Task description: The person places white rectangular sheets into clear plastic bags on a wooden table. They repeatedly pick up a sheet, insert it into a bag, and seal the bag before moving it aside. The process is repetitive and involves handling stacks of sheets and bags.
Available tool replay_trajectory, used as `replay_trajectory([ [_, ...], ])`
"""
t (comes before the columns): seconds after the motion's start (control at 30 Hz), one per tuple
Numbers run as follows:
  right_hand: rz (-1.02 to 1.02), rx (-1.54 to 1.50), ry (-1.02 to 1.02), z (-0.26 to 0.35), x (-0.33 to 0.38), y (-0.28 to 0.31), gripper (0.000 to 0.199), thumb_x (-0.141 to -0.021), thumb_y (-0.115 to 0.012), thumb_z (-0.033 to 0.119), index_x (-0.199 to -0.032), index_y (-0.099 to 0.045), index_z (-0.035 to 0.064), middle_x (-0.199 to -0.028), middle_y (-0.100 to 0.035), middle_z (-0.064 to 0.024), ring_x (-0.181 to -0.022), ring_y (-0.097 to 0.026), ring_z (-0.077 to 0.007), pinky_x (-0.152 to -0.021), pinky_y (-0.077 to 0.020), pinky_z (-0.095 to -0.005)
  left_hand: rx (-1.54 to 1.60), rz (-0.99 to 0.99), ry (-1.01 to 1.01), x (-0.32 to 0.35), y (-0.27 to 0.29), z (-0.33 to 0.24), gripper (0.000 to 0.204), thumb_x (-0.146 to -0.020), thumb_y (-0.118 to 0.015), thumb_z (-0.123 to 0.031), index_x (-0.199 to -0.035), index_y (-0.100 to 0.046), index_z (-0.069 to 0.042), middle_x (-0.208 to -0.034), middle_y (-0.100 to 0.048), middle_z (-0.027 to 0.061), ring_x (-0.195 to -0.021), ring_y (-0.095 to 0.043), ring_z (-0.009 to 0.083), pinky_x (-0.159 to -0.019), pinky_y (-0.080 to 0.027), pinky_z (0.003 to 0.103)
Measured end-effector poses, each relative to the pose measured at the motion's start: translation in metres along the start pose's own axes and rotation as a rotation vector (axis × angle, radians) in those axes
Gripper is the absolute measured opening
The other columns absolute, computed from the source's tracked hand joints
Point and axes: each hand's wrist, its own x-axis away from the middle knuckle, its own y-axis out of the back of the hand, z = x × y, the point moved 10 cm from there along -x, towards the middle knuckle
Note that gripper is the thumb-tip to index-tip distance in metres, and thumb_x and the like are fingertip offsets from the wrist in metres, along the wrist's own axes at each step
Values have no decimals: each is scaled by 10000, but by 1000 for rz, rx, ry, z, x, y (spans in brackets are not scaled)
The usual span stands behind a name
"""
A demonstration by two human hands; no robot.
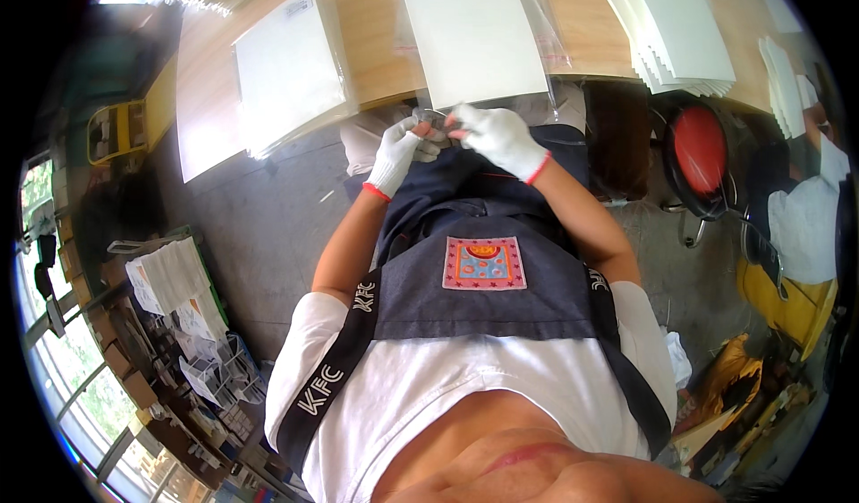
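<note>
My left hand (400,156) and my right hand (504,140) are close together just below the table's near edge. Both wear white knit gloves with red cuffs, and bare fingertips show. Their fingers are bent and pinched around a small greyish, shiny thing (436,118) that I cannot make out. Right beyond them, a stack of white sheets (474,42) with a small label at its top lies on a clear plastic bag (557,33). To the left sits a thicker stack of white sheets (291,73), wrapped in clear plastic and labelled too.
The wooden table (380,42) spans the far side. Fanned white sheets (676,29) lie on its right. A red-seated stool (700,149) stands on the right, near another person's white sleeve (810,221). A rack with papers (170,279) is at the left.
</note>
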Motion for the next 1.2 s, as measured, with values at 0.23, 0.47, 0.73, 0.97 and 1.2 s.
replay_trajectory([
  [0.23, 266, -396, -200, -9, -6, -22, 131, -831, -544, 106, -957, -516, 84, -764, -641, -85, -600, -628, -171, -508, -493, -309, -14, -40, -32, 0, -2, -11, 228, -927, -523, -239, -938, -572, -17, -827, -638, 64, -652, -607, 113, -578, -521, 230],
  [0.47, -1058, -887, -638, -269, 231, 169, 150, -868, -596, 201, -786, -500, 120, -651, -514, -1, -506, -467, -134, -436, -353, -243, -112, 27, -67, 8, 6, -4, 252, -931, -515, -257, -878, -567, -16, -843, -643, 80, -626, -592, 111, -576, -502, 230],
  [0.73, -397, 553, -537, -157, 152, 137, 236, -783, -652, 260, -934, -552, 107, -836, -646, -89, -761, -620, -309, -676, -492, -398, -1294, -480, -1277, 69, -34, -100, 283, -678, -690, 0, -941, -618, -75, -1000, -611, 84, -888, -572, 302, -713, -489, 373],
  [0.97, -529, 646, 444, -22, 49, 101, 171, -657, -754, 150, -783, -639, 133, -852, -614, -2, -813, -605, -210, -688, -498, -334, -1199, -180, -1482, 59, -62, -99, 240, -627, -733, -45, -843, -634, -81, -995, -614, 29, -918, -575, 256, -769, -498, 382],
  [1.2, -491, 92, -85, -100, 56, 84, 148, -711, -736, 119, -733, -594, 84, -677, -577, -32, -629, -567, -173, -586, -455, -294, -801, -357, -803, 21, 7, -53, 128, -770, -685, -105, -880, -647, -55, -841, -594, 18, -770, -578, 166, -676, -472, 305],
])
